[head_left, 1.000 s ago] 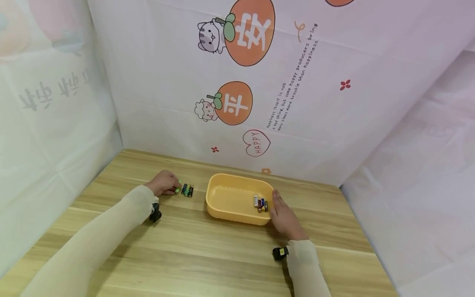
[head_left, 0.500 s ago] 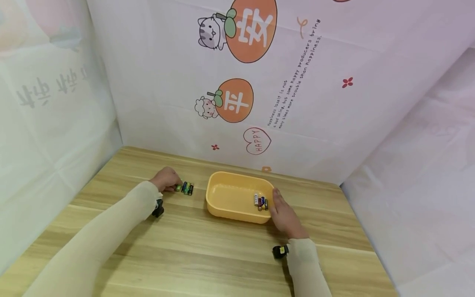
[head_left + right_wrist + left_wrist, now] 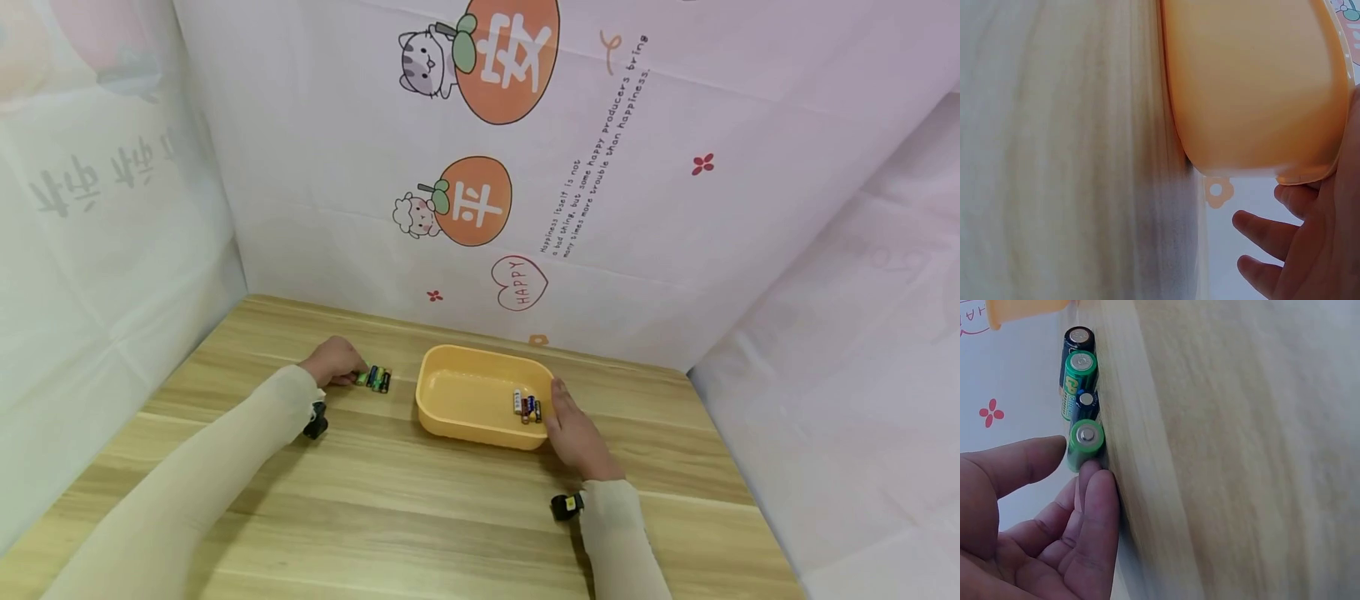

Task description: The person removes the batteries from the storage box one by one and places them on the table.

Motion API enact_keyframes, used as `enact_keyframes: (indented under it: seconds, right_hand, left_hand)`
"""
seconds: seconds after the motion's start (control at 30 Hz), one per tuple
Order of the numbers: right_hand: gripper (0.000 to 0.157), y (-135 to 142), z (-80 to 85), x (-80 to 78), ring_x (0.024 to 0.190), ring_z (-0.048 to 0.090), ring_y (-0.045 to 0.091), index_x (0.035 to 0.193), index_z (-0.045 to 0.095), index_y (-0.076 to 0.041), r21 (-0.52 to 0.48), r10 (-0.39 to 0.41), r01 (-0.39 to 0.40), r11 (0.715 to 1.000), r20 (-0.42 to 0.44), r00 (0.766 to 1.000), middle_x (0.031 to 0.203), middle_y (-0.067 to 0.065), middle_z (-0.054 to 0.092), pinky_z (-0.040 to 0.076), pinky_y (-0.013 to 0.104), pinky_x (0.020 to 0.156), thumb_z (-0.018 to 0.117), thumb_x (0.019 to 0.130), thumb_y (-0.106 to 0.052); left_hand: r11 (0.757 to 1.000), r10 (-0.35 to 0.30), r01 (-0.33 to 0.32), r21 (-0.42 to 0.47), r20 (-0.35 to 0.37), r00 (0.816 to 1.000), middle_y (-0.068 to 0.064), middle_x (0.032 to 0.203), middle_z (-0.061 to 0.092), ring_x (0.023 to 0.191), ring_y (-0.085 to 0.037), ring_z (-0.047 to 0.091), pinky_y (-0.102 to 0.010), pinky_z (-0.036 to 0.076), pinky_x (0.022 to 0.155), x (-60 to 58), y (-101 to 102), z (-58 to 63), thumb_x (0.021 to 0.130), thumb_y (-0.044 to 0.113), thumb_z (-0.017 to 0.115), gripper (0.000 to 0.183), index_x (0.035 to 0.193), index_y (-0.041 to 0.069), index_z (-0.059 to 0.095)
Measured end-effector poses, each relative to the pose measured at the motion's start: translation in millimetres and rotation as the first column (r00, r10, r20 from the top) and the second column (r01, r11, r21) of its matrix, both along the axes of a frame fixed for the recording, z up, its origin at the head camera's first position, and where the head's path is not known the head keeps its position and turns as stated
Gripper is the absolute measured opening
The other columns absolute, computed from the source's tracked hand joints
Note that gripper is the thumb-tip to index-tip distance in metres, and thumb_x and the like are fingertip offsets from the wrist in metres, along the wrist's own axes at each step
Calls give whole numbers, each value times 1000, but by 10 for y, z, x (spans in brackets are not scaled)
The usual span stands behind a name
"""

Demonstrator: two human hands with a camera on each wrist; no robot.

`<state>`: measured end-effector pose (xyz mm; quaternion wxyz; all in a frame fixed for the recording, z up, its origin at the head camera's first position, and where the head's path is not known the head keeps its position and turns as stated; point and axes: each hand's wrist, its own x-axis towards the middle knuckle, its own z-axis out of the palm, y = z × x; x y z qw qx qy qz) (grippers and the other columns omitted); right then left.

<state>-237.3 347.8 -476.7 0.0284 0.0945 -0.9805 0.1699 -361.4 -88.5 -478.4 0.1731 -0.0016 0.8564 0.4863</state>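
My left hand point(image 3: 334, 362) is at the left end of a short row of batteries on the wooden table. Its fingertips touch a light green battery point(image 3: 1087, 439), the nearest of the row in the left wrist view; the thumb lies just beside it, seemingly apart. Beyond stand a thin dark blue battery point(image 3: 1085, 403), a green GP battery point(image 3: 1079, 375) and a black battery point(image 3: 1078, 339), side by side. My right hand point(image 3: 579, 437) rests against the right end of a yellow plastic bin point(image 3: 480, 432), fingers extended along its outer wall.
Inside the bin, at its right end, lie several batteries point(image 3: 527, 407), one of them white. A printed cloth point(image 3: 615, 292) hangs behind the table point(image 3: 420, 517), with more cloth at both sides. Each wrist wears a small black camera.
My left hand has brought the light green battery to the right, up against the row, and its hold has loosened. The right hand and the bin stay in place.
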Motion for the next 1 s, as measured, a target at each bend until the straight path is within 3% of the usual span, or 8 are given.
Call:
enact_keyframes:
  seconds: [0.23, 0.5, 0.67, 0.8, 0.9, 1.0]
  right_hand:
    - [60, 2, -11, -11, 145, 12, 33, 155, 5, -1, -5, -9, 9, 1000, 9, 1000, 161, 16, 8, 19, 52, 115, 31, 104, -19]
    - [59, -13, 16, 7, 145, 13, 34, 154, 6, -1, -7, -10, 10, 1000, 12, 1000, 161, 16, 8, 19, 52, 115, 29, 104, -20]
    - [58, -20, 14, 5, 145, 13, 35, 154, 5, 0, 5, -7, 7, 1000, 10, 1000, 160, 17, 8, 17, 51, 116, 29, 104, -19]
    - [58, -10, -2, -6, 145, 14, 36, 154, 7, 0, 19, 4, -4, 1000, -13, 1000, 160, 18, 11, 17, 50, 116, 31, 104, -17]
    - [58, 7, -14, -18, 144, 14, 37, 154, 7, 1, 25, 18, -17, 1000, -26, 1000, 160, 18, 11, 17, 51, 116, 31, 104, -17]
    - [58, 20, -22, -29, 144, 14, 37, 154, 7, 1, 25, 25, -24, 999, -28, 999, 160, 19, 11, 17, 51, 116, 31, 104, -17]
  left_hand:
    - [999, -21, 20, 25, 11, 1000, -10, 73, 63, 62, -17, 60, -28, 56, 57, 22, -50, 14, 92, 10, 61, 16, 94, -5, 68]
    - [997, -25, 25, 75, -4, 1000, -10, 67, 61, 57, -18, 58, -29, 55, 54, 29, -61, 11, 90, 8, 60, 19, 73, 1, 61]
    - [991, -13, 13, 133, 3, 1000, -2, 55, 47, 44, -13, 41, -27, 43, 45, 18, -59, 9, 92, 8, 57, 36, 60, 12, 43]
    - [976, 5, -6, 219, 5, 1000, -3, 62, 48, 50, -14, 43, -28, 43, 48, 13, -52, 50, 96, 10, 56, 28, 69, 7, 47]
    - [967, 0, 2, 255, -8, 1000, -15, 87, 59, 69, -20, 57, -32, 53, 60, 23, -18, 113, 97, 13, 55, 16, 93, -2, 57]
    - [958, -4, 8, 287, -16, 1000, -25, 110, 57, 88, -30, 61, -39, 57, 74, 34, 47, 176, 99, 15, 55, 27, 115, -6, 56]
